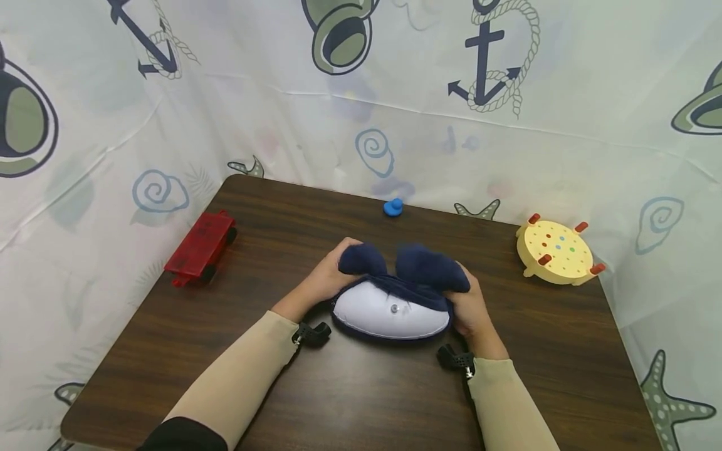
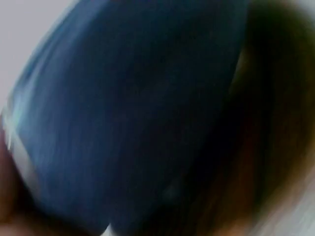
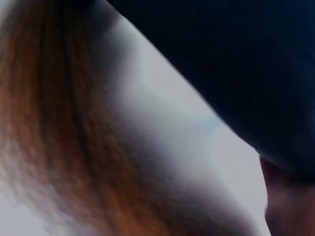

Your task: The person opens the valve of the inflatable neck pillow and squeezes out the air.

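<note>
An inflatable neck pillow (image 1: pixel 389 310) with a navy fabric side, a white side and a small round valve is held just above or on the middle of the brown table. My left hand (image 1: pixel 329 274) grips its left end, beside one navy lobe. At the other end my right hand (image 1: pixel 472 308) holds it below the larger navy lobe; some fingers are hidden behind the fabric. The left wrist view is filled by blurred navy fabric (image 2: pixel 133 108). In the right wrist view, dark navy fabric (image 3: pixel 236 54) covers the upper right.
A red toy wagon (image 1: pixel 202 245) lies on the table (image 1: pixel 271 407) at the left. Near the back edge is a small blue knob-shaped piece (image 1: pixel 393 207). A round yellow toy (image 1: pixel 555 252) with red pegs stands at the right edge. A printed curtain (image 1: pixel 417 75) hangs behind.
</note>
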{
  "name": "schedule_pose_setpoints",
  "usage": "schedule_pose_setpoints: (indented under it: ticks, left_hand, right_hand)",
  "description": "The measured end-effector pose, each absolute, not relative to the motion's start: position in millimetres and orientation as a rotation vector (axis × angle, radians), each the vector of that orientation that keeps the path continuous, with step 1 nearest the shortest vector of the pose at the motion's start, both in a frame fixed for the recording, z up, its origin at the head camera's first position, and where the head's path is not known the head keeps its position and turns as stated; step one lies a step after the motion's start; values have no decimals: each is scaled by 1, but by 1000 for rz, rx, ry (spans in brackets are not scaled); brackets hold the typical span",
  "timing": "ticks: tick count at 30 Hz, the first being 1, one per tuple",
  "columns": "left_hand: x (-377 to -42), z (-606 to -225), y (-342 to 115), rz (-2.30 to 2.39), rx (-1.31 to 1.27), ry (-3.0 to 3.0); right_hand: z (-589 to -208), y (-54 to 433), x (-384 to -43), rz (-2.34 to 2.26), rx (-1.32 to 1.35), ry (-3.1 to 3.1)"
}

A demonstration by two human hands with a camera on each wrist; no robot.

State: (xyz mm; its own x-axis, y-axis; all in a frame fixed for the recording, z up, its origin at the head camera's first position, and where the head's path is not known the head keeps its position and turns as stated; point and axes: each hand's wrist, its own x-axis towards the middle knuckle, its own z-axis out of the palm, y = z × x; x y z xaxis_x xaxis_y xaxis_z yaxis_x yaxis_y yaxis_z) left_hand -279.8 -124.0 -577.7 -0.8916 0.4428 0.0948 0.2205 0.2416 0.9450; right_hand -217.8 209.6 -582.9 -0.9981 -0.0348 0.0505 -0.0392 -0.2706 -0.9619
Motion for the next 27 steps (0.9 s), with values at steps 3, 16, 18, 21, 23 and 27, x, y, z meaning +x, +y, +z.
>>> schedule_pose_setpoints:
  ticks: [3,16,18,21,23,27]
  left_hand:
    - [-281,-579,-128,1785,491,2250]
    - [-282,-581,-122,1734,619,2472]
    - [-279,-580,-118,1595,679,2516]
    - [-275,-579,-113,1479,680,2557]
    - [-274,-578,-113,1466,632,2572]
    - [-276,-575,-114,1464,610,2586]
  right_hand:
    - [-581,208,-218,2460,-76,-1831]
    - [-586,227,-220,2783,586,-1910]
    - [-583,224,-221,2682,551,-2067]
    - [-578,218,-222,2521,375,-2241]
    - [-575,216,-223,2459,232,-2265]
    - [-574,218,-222,2427,40,-2163]
